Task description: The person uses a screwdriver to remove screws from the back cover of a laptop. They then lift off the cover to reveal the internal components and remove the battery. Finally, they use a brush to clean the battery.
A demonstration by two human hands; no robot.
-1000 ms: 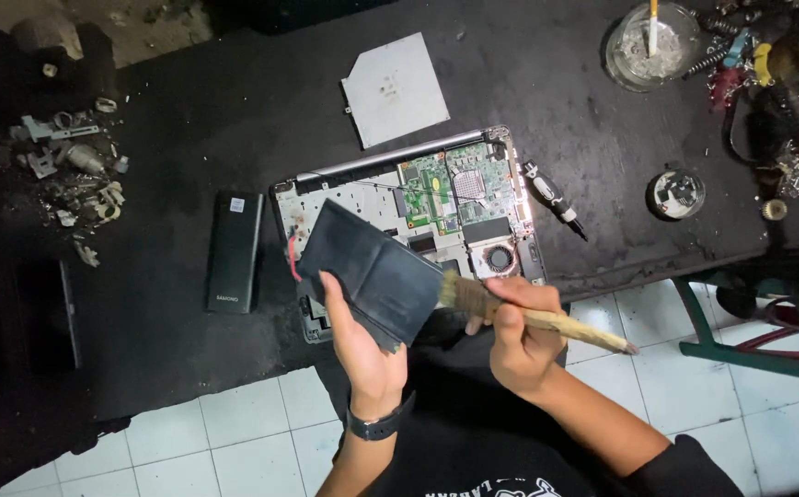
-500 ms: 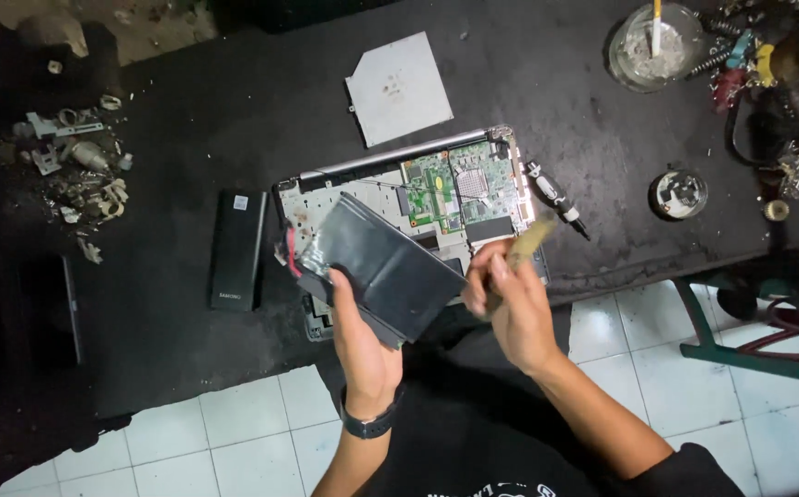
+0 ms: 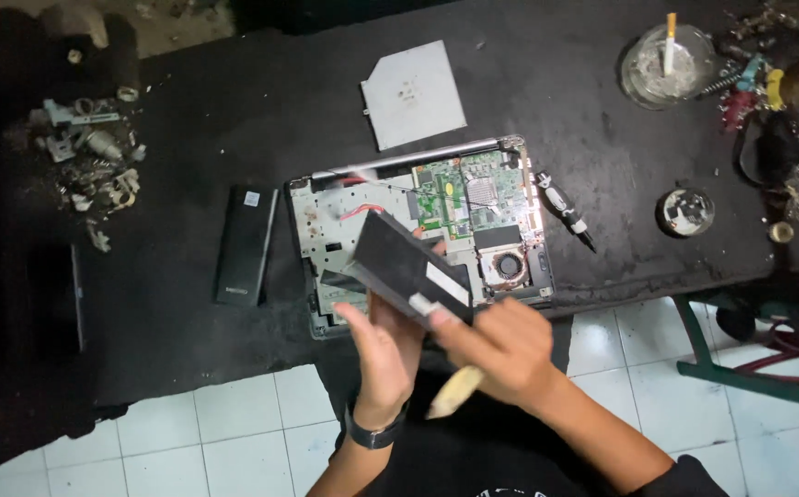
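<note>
My left hand (image 3: 383, 345) holds a flat black rectangular panel (image 3: 406, 265) tilted above the front of an opened laptop base (image 3: 326, 230) with its green circuit board (image 3: 468, 189) and small fan (image 3: 508, 266) exposed. My right hand (image 3: 500, 348) grips a brush by its pale wooden handle (image 3: 454, 393), with the brush end pressed against the lower edge of the panel. A dark watch sits on my left wrist.
A long black battery (image 3: 246, 245) lies left of the laptop, a grey drive plate (image 3: 415, 95) behind it, a screwdriver (image 3: 566, 208) to its right. Scrap parts (image 3: 86, 166) lie far left; an ashtray (image 3: 668, 64), tools and a small round tin (image 3: 686, 212) far right. White tiled floor lies below.
The panel has tipped more upright and shifted right. My right hand turned the brush so its handle now points down toward me instead of out to the right.
</note>
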